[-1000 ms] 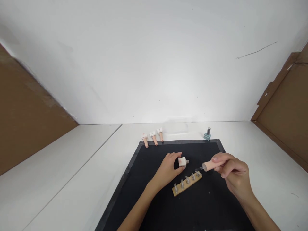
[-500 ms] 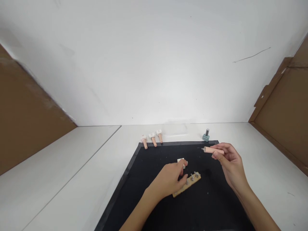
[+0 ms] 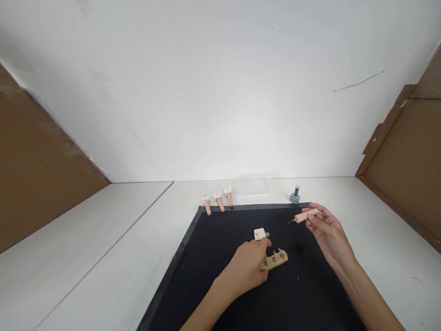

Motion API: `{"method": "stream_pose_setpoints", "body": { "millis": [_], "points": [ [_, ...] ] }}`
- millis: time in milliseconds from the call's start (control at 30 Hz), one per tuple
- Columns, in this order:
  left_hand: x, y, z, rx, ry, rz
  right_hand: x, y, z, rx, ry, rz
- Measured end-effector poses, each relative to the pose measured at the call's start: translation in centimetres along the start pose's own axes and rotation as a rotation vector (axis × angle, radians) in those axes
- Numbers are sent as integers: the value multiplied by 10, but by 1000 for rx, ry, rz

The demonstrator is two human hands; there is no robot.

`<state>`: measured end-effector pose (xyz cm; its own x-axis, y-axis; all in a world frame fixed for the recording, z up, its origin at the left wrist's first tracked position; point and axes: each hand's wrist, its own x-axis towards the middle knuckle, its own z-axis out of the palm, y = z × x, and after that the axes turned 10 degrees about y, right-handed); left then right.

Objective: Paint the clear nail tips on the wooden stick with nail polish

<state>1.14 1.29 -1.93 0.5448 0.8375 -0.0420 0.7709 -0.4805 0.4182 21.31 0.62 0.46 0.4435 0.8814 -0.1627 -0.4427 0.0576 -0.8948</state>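
- Your left hand [image 3: 248,264] grips the tan strip [image 3: 277,261], hiding one end.
- Your right hand [image 3: 327,234] pinches a pink cap [image 3: 303,216].
- Beyond the strip, white bottle [image 3: 261,232]: reddish print [image 3: 257,234] unreadable.

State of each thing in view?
Pink cylindrical brush cap: brush exposed, held in right hand.
White square bottle: uncapped, lying down.
Tan flat strip bearing clear tips: partly hidden, gripped by left hand.
Three white pink-capped bottles: closed, lying down.
Teal silver-capped bottle: closed.

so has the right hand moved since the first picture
Yes: the right hand has moved away from the person, closer to the far edge of the black mat.
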Motion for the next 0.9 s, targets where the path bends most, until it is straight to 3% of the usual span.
{"method": "stream_pose_setpoints", "body": {
  "millis": [167, 333, 433, 567, 733, 900],
  "points": [
    [0, -6, 1, -152, 44, -11, 1, -2, -2, -186, -91, -35],
    [-3, -11, -11, -317, 193, -83, 0, -4, -9, -671, -489, 21],
    [-4, -12, -18, -414, 258, -113, -2, -3, -10, -802, -658, 118],
    [-5, -12, -21, -482, 284, -107, -7, 3, -4, -787, -696, 81],
    [-6, -11, -22, -529, 294, -87, -9, 12, -2, -715, -643, -62],
    [-7, -10, -25, -582, 302, -82, -8, 15, -1, -651, -637, -98]
  ]
}}
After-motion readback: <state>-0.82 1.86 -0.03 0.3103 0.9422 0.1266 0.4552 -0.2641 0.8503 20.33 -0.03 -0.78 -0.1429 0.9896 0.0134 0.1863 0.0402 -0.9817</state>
